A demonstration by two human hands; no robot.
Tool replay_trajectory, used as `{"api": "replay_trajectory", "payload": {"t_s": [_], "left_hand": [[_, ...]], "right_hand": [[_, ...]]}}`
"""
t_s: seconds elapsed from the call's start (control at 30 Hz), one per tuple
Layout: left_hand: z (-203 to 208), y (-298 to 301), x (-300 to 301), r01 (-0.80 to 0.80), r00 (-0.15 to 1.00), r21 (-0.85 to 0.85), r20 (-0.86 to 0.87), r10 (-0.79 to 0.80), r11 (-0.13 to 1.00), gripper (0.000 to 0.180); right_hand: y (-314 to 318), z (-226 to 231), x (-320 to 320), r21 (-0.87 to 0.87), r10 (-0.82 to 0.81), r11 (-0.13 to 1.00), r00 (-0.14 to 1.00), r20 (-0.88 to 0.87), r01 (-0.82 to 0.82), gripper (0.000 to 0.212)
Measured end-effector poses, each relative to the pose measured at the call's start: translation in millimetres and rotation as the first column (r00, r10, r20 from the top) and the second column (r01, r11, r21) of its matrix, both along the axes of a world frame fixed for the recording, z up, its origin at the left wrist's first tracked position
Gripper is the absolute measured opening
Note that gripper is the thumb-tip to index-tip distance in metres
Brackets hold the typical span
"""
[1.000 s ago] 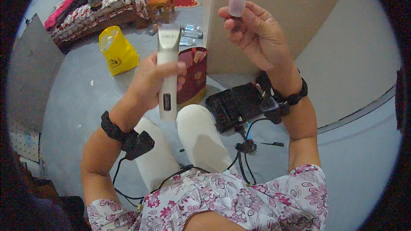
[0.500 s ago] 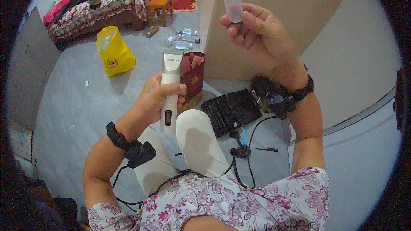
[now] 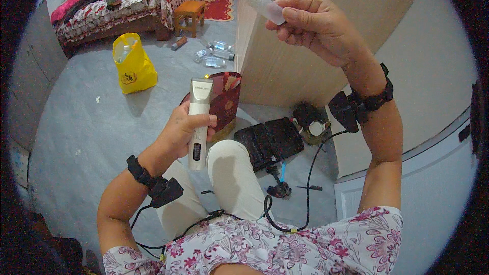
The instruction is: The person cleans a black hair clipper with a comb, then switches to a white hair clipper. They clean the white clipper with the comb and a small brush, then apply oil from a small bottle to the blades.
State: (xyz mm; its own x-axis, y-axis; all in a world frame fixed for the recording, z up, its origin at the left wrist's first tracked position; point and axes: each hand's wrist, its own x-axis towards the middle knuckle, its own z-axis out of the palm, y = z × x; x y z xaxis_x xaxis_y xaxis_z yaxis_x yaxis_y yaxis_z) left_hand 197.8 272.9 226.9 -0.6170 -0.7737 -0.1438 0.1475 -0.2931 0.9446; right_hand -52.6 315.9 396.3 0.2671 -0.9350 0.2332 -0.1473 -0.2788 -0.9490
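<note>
My left hand (image 3: 181, 130) is closed round a white and silver hair clipper (image 3: 199, 109), held upright with its blade end up and a small dark display low on its body. Raised at the upper right, my right hand (image 3: 318, 25) pinches a small translucent dropper bottle (image 3: 262, 7) by its base. The bottle tilts with its narrow white tip toward the upper left, well above the clipper. Some pinkish tint shows inside the bottle. Behind the clipper stands a dark red gift bag (image 3: 224, 97), partly hidden by it.
A black open case (image 3: 270, 142) lies on the grey floor beyond my knees, near a dark brush (image 3: 279, 189) and a black comb (image 3: 310, 188). A yellow bag (image 3: 137, 74), several clear bottles (image 3: 214, 62), a wooden stool (image 3: 189, 15) and a bed (image 3: 127, 12) are farther off. Black cables cross my lap.
My right hand has moved up and to the right, and the dropper bottle has tipped from nearly upright to slanting left. The clipper sits slightly lower in view.
</note>
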Motion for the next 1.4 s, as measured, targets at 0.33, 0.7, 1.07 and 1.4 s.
{"api": "replay_trajectory", "payload": {"t_s": [0.33,0.7,1.07,1.4], "left_hand": [[0.4,-3.9,4.5,-0.021,0.999,0.027,-0.029,0.021,0.999,0.034],[1.7,-7.0,0.9,-0.059,0.998,0.028,0.013,0.058,0.998,0.032],[2.0,-11.5,2.2,-0.017,1.000,0.013,-0.010,0.017,1.000,0.029],[5.2,-7.4,4.9,-0.042,0.999,0.058,-0.022,0.044,0.997,0.035]], "right_hand": [[-8.6,9.9,8.9,-0.015,-0.044,0.999,0.995,-0.084,0.043,0.030],[-15.9,13.6,3.0,0.007,-0.018,1.000,0.996,-0.085,0.019,0.030],[-24.0,7.8,0.1,0.041,0.276,0.953,0.915,0.295,-0.301,0.032],[-20.2,4.1,5.3,0.021,0.289,0.951,0.914,0.285,-0.307,0.030]]}}
